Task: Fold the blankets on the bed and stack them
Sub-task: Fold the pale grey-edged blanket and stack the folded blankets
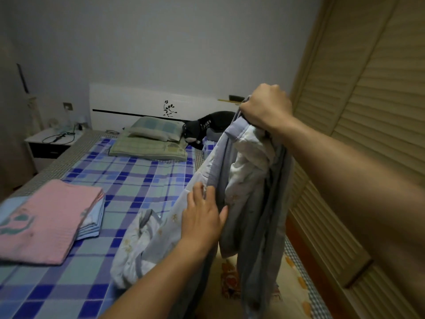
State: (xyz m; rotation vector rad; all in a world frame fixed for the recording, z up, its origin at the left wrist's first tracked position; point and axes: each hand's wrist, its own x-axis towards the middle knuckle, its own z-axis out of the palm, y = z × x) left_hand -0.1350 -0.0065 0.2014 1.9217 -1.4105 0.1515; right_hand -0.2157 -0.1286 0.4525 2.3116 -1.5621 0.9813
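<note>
A pale grey-blue blanket (250,187) with a white flowered lining hangs in folds at the right edge of the bed. My right hand (264,105) grips its top edge, raised high near the headboard end. Lower down, my left hand (202,215) lies against the hanging cloth with its fingers straight. The blanket's lower part (138,245) is bunched on the blue checked sheet (142,178). At the left of the bed a folded pink blanket (46,222) rests on a folded light blue one (94,219).
Two green pillows (151,143) and a black bag (207,127) lie at the white headboard (138,100). A louvred wooden wardrobe (358,111) stands close on the right. A nightstand (50,141) with cables is at the far left.
</note>
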